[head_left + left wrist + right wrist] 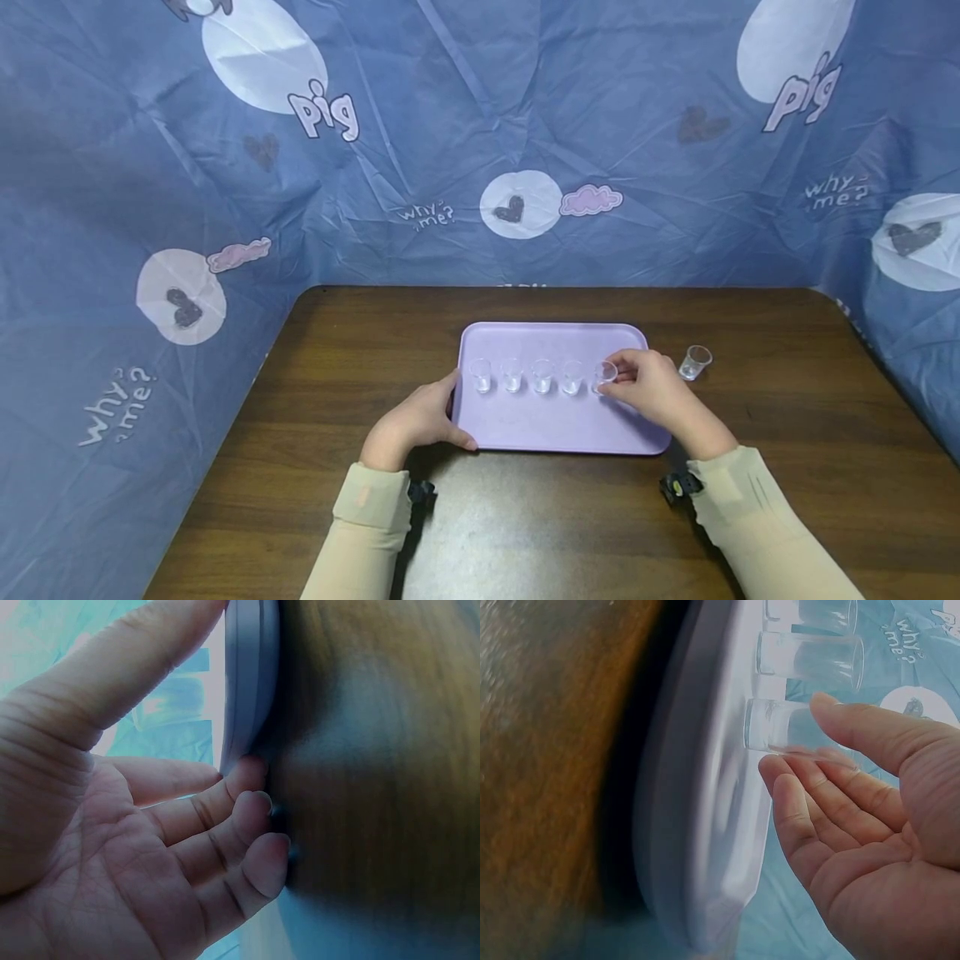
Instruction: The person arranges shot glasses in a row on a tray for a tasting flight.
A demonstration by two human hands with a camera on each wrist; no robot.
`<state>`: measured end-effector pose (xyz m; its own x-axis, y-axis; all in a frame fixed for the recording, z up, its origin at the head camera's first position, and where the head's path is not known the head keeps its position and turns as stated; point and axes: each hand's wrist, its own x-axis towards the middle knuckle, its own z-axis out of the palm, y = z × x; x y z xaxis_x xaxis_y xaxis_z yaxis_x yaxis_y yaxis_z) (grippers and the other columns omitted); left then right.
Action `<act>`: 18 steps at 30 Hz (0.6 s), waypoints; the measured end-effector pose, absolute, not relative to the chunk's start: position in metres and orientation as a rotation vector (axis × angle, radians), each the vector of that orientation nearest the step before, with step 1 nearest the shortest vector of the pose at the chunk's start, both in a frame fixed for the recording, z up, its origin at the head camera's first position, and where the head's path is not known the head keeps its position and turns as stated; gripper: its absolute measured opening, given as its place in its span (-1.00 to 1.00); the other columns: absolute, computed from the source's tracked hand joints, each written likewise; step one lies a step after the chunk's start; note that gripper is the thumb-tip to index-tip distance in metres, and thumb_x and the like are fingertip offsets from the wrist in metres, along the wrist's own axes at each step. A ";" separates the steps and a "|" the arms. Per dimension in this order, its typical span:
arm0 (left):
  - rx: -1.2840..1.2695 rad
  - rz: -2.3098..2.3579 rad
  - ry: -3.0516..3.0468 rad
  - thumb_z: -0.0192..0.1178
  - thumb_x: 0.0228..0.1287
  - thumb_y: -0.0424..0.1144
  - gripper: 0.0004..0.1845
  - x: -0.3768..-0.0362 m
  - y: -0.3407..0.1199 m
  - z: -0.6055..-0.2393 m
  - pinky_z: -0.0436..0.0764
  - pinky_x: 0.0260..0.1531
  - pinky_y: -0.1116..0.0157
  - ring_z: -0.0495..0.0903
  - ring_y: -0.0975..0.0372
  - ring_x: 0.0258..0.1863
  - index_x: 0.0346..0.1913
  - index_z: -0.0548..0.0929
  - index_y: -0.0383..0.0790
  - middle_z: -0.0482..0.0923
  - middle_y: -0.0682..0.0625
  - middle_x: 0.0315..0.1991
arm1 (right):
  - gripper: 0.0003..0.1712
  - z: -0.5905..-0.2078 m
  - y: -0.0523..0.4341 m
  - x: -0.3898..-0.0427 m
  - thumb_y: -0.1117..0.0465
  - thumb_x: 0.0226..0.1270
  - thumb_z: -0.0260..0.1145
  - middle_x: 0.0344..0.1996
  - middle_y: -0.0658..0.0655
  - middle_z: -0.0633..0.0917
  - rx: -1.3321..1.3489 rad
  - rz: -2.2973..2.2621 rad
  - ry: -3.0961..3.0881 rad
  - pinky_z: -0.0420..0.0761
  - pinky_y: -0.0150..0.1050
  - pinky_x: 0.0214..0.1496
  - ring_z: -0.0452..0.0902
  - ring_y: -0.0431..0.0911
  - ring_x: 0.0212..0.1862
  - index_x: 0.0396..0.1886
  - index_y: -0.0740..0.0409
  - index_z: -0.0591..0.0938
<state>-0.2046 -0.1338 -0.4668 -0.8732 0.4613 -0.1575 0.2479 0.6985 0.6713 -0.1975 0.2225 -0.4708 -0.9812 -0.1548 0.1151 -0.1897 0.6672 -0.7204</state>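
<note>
Five small clear plastic cups stand upright in a row across the middle of a flat lilac rectangular plastic tray [555,425], w/ a sixth clear cup [695,362] alone on the dark brown wooden table [787,467], just right of the tray.

Left to right: the left hand [420,419] sits at the tray's left edge, near its front corner. Fingers relaxed & only loosely bent; in the left wrist view the fingertips [259,810] touch the tray's rim [251,682] low down where it meets the table, thumb stretched up along the rim. No real clamp, more a steadying touch, hand spread.

Then the row: the first four cups, from the leftmost cup [481,375] on, stand free, evenly spaced, none touching. All are see-through, thin-walled, straight-sided; contents hard to tell.

The fifth, rightmost cup [604,376] is the one in hand. The right hand [652,388] lies over the tray's right part, thumb & fingertips [795,776] pinching the cup near its rim from the right. Right wrist view: thumb on one side, fingertips on the other, the cup's base on or just at the tray surface (can't tell which). Rest of the fingers are gently curved, palm open.

Behind the table hangs a blue printed cloth backdrop [465,125].
</note>
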 end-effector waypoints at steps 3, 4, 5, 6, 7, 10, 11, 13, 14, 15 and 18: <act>0.556 0.960 2.594 0.77 -0.33 -0.20 0.22 -0.205 -0.134 -0.466 0.49 0.13 0.05 0.56 0.06 0.04 0.49 0.29 -0.28 0.59 -0.17 0.10 | -0.67 -0.470 0.222 -0.198 0.33 0.11 0.58 -0.36 0.11 0.75 0.295 1.234 -2.831 0.66 -0.21 -0.22 0.69 -0.04 -0.27 -0.15 0.38 0.71; 0.556 0.959 2.594 0.77 -0.33 -0.20 0.22 -0.205 -0.134 -0.466 0.49 0.13 0.05 0.56 0.06 0.04 0.49 0.29 -0.28 0.59 -0.17 0.10 | -0.66 -0.470 0.223 -0.198 0.33 0.10 0.59 -0.36 0.12 0.75 0.292 1.239 -2.832 0.66 -0.21 -0.22 0.70 -0.03 -0.27 -0.14 0.39 0.71; 0.556 0.958 2.594 0.77 -0.33 -0.20 0.22 -0.205 -0.134 -0.467 0.49 0.13 0.05 0.56 0.06 0.04 0.49 0.29 -0.28 0.59 -0.18 0.10 | -0.65 -0.469 0.223 -0.198 0.33 0.10 0.59 -0.35 0.12 0.75 0.290 1.247 -2.832 0.66 -0.21 -0.22 0.70 -0.03 -0.26 -0.13 0.39 0.71; 0.554 0.957 2.596 0.77 -0.33 -0.20 0.22 -0.205 -0.134 -0.467 0.49 0.13 0.05 0.56 0.06 0.04 0.49 0.29 -0.29 0.59 -0.17 0.10 | -0.63 -0.468 0.223 -0.197 0.33 0.11 0.58 -0.34 0.13 0.75 0.288 1.256 -2.834 0.66 -0.20 -0.21 0.70 -0.02 -0.25 -0.11 0.40 0.71; 0.553 0.955 2.596 0.77 -0.33 -0.20 0.22 -0.205 -0.134 -0.467 0.49 0.13 0.05 0.56 0.06 0.04 0.49 0.29 -0.29 0.59 -0.18 0.11 | -0.62 -0.466 0.224 -0.197 0.33 0.12 0.58 -0.33 0.14 0.75 0.287 1.269 -2.834 0.67 -0.19 -0.20 0.70 0.00 -0.24 -0.09 0.41 0.70; 0.551 0.949 2.599 0.76 -0.32 -0.20 0.23 -0.205 -0.133 -0.467 0.48 0.13 0.05 0.55 0.05 0.05 0.50 0.28 -0.29 0.58 -0.19 0.12 | -0.58 -0.462 0.226 -0.195 0.33 0.13 0.57 -0.30 0.17 0.75 0.279 1.307 -2.837 0.67 -0.15 -0.17 0.70 0.03 -0.21 -0.04 0.44 0.68; 0.552 0.948 2.599 0.76 -0.31 -0.20 0.22 -0.205 -0.133 -0.467 0.48 0.13 0.05 0.55 0.05 0.05 0.50 0.28 -0.29 0.58 -0.19 0.12 | -0.57 -0.461 0.227 -0.194 0.34 0.14 0.56 -0.28 0.19 0.75 0.282 1.322 -2.839 0.67 -0.14 -0.15 0.70 0.04 -0.19 -0.02 0.46 0.67; 0.554 0.948 2.599 0.76 -0.31 -0.20 0.23 -0.205 -0.133 -0.466 0.49 0.13 0.05 0.56 0.05 0.05 0.51 0.27 -0.29 0.59 -0.19 0.12 | -0.55 -0.459 0.229 -0.194 0.36 0.15 0.56 -0.25 0.24 0.75 0.288 1.347 -2.842 0.67 -0.14 -0.14 0.70 0.06 -0.17 0.00 0.49 0.65; 0.556 0.949 2.598 0.76 -0.31 -0.20 0.23 -0.205 -0.133 -0.466 0.49 0.13 0.05 0.56 0.05 0.04 0.51 0.27 -0.29 0.59 -0.19 0.12 | -0.54 -0.458 0.231 -0.194 0.36 0.16 0.55 -0.23 0.27 0.74 0.292 1.359 -2.841 0.67 -0.14 -0.13 0.70 0.07 -0.16 0.02 0.50 0.64; 0.556 0.950 2.597 0.76 -0.32 -0.20 0.24 -0.205 -0.133 -0.466 0.49 0.13 0.05 0.56 0.05 0.04 0.51 0.27 -0.29 0.59 -0.19 0.11 | -0.52 -0.457 0.232 -0.193 0.37 0.16 0.55 -0.21 0.29 0.74 0.298 1.365 -2.841 0.67 -0.14 -0.12 0.70 0.08 -0.15 0.03 0.52 0.63; 0.554 0.954 2.597 0.76 -0.32 -0.21 0.24 -0.205 -0.133 -0.467 0.49 0.12 0.05 0.56 0.06 0.02 0.51 0.26 -0.29 0.60 -0.19 0.10 | -0.52 -0.454 0.237 -0.192 0.38 0.17 0.54 -0.15 0.35 0.73 0.295 1.365 -2.836 0.68 -0.14 -0.11 0.70 0.11 -0.13 0.05 0.54 0.62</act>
<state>-0.2053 -0.1334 -0.4672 -0.8740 0.4586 -0.1608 0.2455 0.7021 0.6684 -0.1923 0.2370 -0.4540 -0.9824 -0.1758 0.0629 -0.1588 0.6096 -0.7766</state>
